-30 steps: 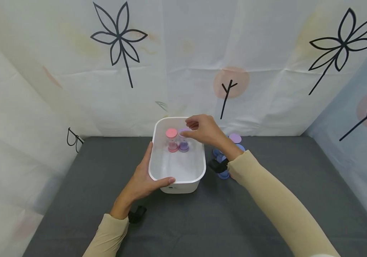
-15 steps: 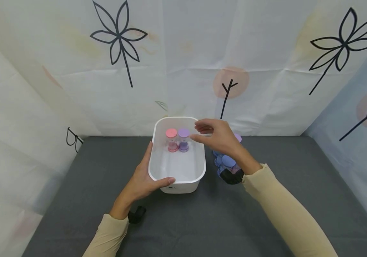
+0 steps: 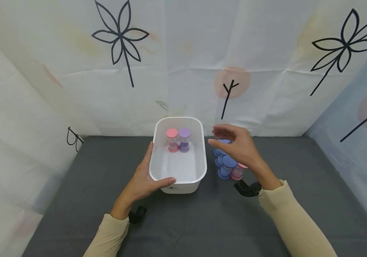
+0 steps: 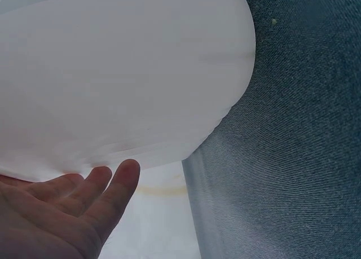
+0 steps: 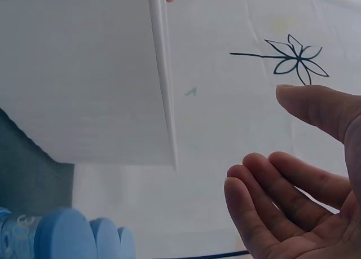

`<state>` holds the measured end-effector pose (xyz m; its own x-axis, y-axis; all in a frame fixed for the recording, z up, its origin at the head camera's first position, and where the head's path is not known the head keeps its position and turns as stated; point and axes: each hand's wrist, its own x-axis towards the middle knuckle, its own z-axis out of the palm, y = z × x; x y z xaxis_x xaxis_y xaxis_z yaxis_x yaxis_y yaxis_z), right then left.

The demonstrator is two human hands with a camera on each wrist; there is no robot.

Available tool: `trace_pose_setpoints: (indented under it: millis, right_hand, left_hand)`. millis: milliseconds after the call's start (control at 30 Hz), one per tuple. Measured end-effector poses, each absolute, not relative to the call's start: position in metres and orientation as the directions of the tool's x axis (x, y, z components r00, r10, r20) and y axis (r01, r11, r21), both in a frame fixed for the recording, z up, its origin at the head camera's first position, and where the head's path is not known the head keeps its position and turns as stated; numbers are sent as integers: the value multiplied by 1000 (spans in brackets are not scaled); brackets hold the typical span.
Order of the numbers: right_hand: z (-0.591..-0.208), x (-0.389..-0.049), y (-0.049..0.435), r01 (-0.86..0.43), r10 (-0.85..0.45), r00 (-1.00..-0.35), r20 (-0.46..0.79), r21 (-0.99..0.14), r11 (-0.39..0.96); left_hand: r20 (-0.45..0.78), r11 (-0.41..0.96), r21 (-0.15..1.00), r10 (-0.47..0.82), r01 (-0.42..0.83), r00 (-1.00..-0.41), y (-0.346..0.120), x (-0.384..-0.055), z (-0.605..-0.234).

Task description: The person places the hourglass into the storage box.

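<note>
My left hand (image 3: 146,176) holds the near left corner of a white plastic bin (image 3: 178,187), the thumb over its front rim and the fingers along its side wall. In the left wrist view those fingers (image 4: 115,197) touch the wall. A pink sand timer (image 3: 172,140) and a purple sand timer (image 3: 184,140) stand side by side in the bin. Right of the bin, my right hand (image 3: 236,144) hovers above a group of timers, thumb and fingers apart and holding nothing. Blue sand timers (image 3: 226,167) and a pink one (image 3: 237,172) show there; the hand hides others.
Everything rests on a dark grey cloth-covered table (image 3: 183,225). Behind it hangs a white printed cloth (image 3: 190,89) close to the bin's far end. A black wrist strap (image 3: 247,188) sits at my right wrist.
My right hand has withdrawn from beside the purple timer in the bin, moving right to above the timers outside. My left hand and the bin have stayed put.
</note>
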<state>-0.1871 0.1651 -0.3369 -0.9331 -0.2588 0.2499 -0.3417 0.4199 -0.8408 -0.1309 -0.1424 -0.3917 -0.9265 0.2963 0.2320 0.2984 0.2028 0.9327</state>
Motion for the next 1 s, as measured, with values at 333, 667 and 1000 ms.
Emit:
trace_pose_setpoints:
  millis: [333, 667, 1000]
  right_hand:
    - [-348, -172, 193, -392, -190, -919, 344, -835, 385]
    - [-360, -155, 219, -355, -117, -934, 337, -841, 407]
    - [-375, -142, 237, -296, -56, -950, 308, -824, 483]
  left_hand:
    - [217, 231, 929, 290, 288, -932, -142, -129, -392]
    - [229, 217, 929, 298, 299, -927, -142, -129, -392]
    - [241, 224, 923, 299, 314, -923, -146, -139, -411]
